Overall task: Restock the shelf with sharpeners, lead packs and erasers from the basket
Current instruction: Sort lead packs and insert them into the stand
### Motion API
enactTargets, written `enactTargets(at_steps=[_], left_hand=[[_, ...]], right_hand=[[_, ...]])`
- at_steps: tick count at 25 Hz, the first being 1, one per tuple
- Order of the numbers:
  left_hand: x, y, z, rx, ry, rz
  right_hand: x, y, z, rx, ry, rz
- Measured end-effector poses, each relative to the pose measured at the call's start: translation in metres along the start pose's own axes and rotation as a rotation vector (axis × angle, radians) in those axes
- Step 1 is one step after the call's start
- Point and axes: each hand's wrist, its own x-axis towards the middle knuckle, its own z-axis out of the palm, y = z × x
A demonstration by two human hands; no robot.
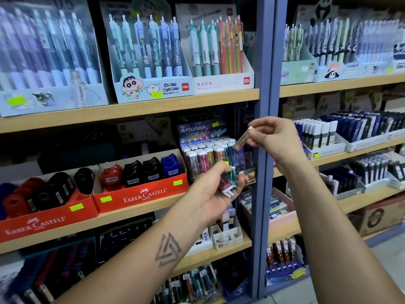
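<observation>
1. Head view: left hand [215, 189], palm up, fingers curled round several lead packs [229, 182] before the middle shelf [131, 212].
2. Right hand [275, 140] pinches one brown lead pack [241, 140], tilted, just above the Hi-Polymer display [208, 148].
3. Sharpeners [140, 172] fill red boxes at left.

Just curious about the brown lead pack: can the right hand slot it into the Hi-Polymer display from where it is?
Probably yes. The right hand pinches the brown pack just above the display, with nothing between them. The left hand, holding more packs, sits lower and out of the way.
</observation>
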Motion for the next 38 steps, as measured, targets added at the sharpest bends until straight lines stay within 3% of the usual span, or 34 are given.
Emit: enactTargets(at_steps=[6, 16, 21, 25, 33, 38], left_hand=[[-0.007, 0.0, -0.013, 0.106, -0.047, 0.02], [-0.018, 0.006, -0.032, 0.194, -0.046, 0.0], [-0.019, 0.01, -0.036, 0.244, -0.032, 0.045], [-0.018, 0.028, -0.037, 0.247, -0.02, 0.12], [0.006, 0.089, -0.047, 0.135, 0.149, 0.361], [0.009, 0.098, -0.059, 0.115, 0.209, 0.367]], right_hand=[[-0.007, -0.003, 0.021, 0.047, -0.152, -0.064], [-0.004, 0.001, 0.042, -0.088, -0.196, -0.101], [0.001, 0.004, 0.044, -0.015, -0.012, -0.174], [0.02, 0.018, 0.051, -0.242, 0.042, -0.2], [0.047, 0.008, 0.089, -0.431, -0.293, -0.084], [0.058, 0.004, 0.104, -0.563, -0.379, 0.076]])
